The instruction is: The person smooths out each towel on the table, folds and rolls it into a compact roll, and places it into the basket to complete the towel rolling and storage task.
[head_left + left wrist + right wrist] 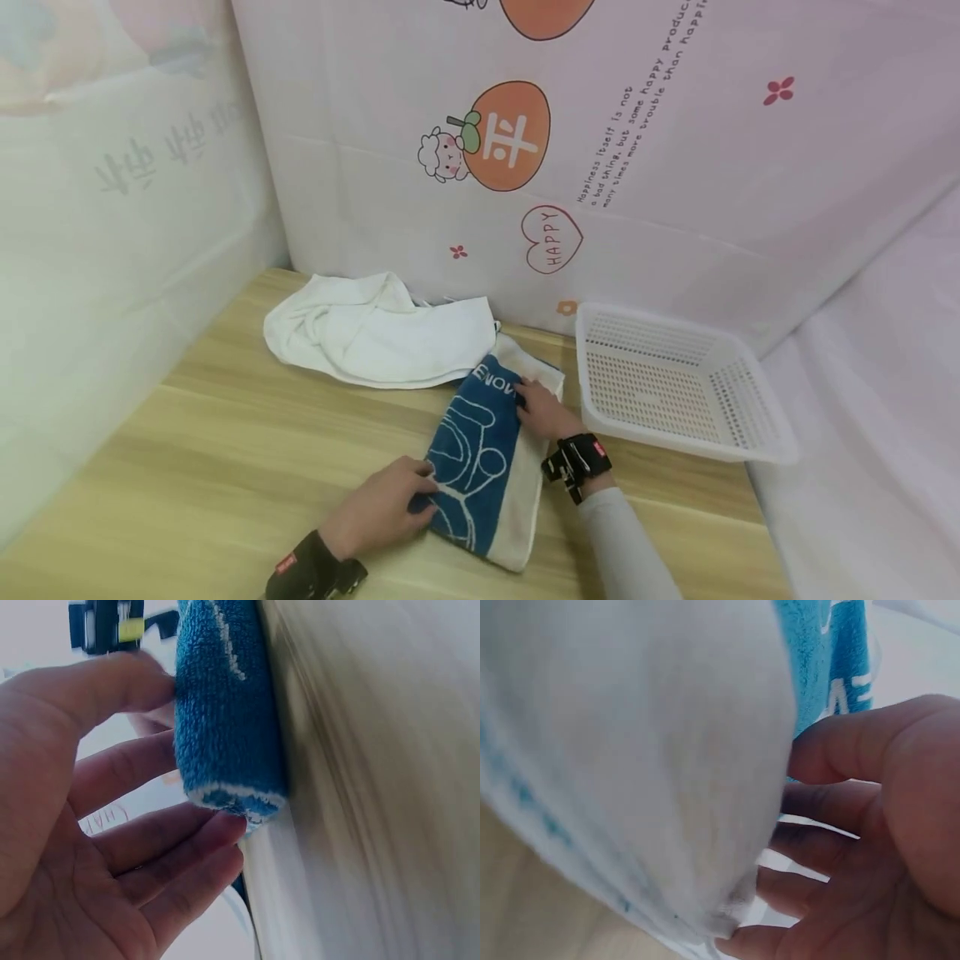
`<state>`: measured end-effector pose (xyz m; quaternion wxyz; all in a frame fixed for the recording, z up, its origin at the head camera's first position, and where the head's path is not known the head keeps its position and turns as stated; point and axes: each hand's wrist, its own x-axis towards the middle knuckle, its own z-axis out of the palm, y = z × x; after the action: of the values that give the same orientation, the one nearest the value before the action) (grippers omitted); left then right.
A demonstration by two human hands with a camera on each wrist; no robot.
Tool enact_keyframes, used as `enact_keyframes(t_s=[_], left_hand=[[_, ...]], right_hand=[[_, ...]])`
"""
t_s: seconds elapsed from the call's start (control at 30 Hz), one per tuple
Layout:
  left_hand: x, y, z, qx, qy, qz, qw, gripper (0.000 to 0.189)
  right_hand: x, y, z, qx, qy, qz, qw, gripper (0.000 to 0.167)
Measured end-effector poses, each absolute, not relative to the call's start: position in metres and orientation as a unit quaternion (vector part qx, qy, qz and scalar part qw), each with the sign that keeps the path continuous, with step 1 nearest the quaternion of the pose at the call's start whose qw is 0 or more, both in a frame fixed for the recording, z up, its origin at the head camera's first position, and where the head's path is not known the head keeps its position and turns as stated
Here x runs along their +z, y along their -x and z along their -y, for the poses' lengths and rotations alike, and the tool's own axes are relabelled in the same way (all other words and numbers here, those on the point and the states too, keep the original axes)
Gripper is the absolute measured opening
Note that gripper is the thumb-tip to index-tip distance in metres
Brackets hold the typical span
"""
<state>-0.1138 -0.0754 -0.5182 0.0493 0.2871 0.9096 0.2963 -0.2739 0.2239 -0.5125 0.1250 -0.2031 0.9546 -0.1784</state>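
The blue and beige towel [467,450] lies on the wooden table [225,467], between the white cloth [397,337] at far left and the white basket [641,387] at right. The left hand [384,507] pinches its near left edge, the right hand [546,412] a fold farther right, thumbs barely parted from fingers; gripping opposite sides probably keeps the layers aligned
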Motion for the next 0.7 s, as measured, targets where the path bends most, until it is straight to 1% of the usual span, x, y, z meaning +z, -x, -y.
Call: enact_keyframes(t_s=[0.07, 0.2, 0.33, 0.43, 0.57, 0.63, 0.7], left_hand=[[-0.517, 0.112, 0.069, 0.288, -0.294, -0.91, 0.054, 0.029], [-0.517, 0.111, 0.058, 0.259, -0.32, -0.91, 0.041, 0.037], [-0.52, 0.112, 0.047, 0.25, -0.342, -0.906, 0.024, 0.04], [-0.524, 0.112, 0.042, 0.252, -0.36, -0.898, 0.004, 0.04], [-0.527, 0.112, 0.036, 0.233, -0.389, -0.891, -0.025, 0.038], [-0.527, 0.112, 0.034, 0.222, -0.393, -0.892, -0.035, 0.034], [-0.526, 0.112, 0.031, 0.22, -0.389, -0.893, -0.041, 0.027]], right_hand=[[-0.514, 0.281, -0.225, -0.175, 0.202, -0.955, 0.131, 0.051], [-0.514, 0.289, -0.225, -0.178, 0.203, -0.953, 0.136, 0.051], [-0.507, 0.276, -0.227, -0.176, 0.186, -0.957, 0.139, 0.053], [-0.497, 0.248, -0.225, -0.181, 0.174, -0.959, 0.127, 0.051], [-0.484, 0.192, -0.22, -0.204, 0.184, -0.955, 0.109, 0.04], [-0.481, 0.163, -0.217, -0.224, 0.191, -0.948, 0.122, 0.032], [-0.478, 0.138, -0.215, -0.241, 0.19, -0.94, 0.151, 0.026]])
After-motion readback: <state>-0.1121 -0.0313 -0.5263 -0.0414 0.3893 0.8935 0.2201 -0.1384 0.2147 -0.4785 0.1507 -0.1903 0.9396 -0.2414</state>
